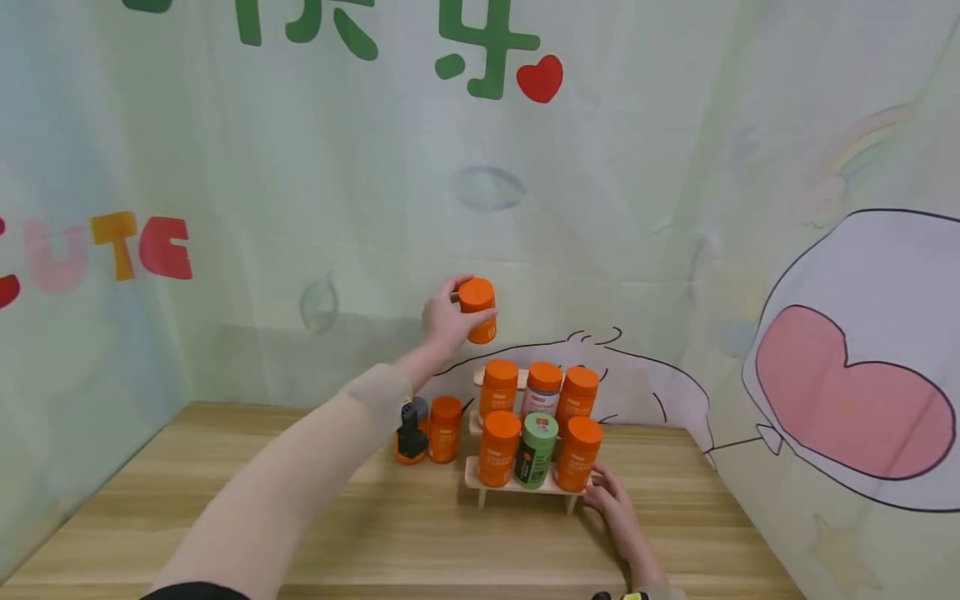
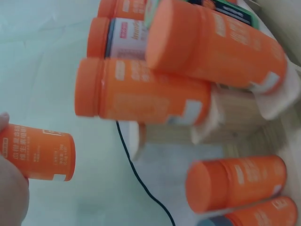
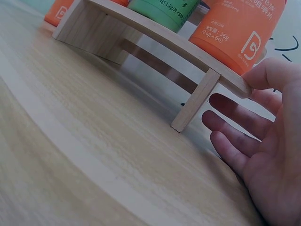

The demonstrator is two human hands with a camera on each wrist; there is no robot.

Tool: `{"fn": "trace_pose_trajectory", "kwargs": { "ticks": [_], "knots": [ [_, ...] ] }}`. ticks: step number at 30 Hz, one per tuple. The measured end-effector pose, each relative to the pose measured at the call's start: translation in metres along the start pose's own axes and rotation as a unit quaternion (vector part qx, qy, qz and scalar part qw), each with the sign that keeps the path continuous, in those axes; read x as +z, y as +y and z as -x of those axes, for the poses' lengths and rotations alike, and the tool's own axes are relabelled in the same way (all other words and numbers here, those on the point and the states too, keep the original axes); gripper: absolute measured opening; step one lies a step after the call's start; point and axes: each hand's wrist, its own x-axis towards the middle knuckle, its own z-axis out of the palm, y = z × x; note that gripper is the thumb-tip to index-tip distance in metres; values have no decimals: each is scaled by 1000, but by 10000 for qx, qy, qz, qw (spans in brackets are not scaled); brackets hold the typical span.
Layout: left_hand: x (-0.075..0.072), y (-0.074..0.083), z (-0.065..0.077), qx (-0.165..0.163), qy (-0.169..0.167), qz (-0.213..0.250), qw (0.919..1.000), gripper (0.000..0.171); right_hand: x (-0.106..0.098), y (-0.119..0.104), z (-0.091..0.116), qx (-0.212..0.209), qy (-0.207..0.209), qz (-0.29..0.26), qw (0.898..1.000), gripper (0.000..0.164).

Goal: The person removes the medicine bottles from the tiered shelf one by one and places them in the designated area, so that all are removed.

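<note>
My left hand (image 1: 446,321) grips an orange supplement bottle (image 1: 480,308) in the air above the back left of a stepped wooden rack (image 1: 472,473). In the left wrist view, the held bottle (image 2: 44,153) is on its side in the picture, its label showing. On the rack's front step stand two orange bottles (image 1: 499,450) with a green bottle (image 1: 534,454) between them. Behind them are three orange-capped bottles, the middle one (image 1: 542,396) with a pale label. My right hand (image 1: 617,517) pinches the right end of the front step, its other fingers loosely bent underneath (image 3: 235,127).
Left of the rack, an orange bottle (image 1: 445,429) stands on the wooden table (image 1: 405,533). Beside it, a grey-capped orange bottle (image 2: 261,214) is partly hidden in the head view. A printed curtain (image 1: 360,208) hangs close behind the rack.
</note>
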Motion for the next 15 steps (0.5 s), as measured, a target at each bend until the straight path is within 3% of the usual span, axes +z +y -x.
{"fn": "trace_pose_trajectory", "kwargs": {
  "ticks": [15],
  "knots": [
    [-62,-34,17,-286,493,-9,9984,64,0,1,1,-218,-94,35,9997,47]
  ]
}}
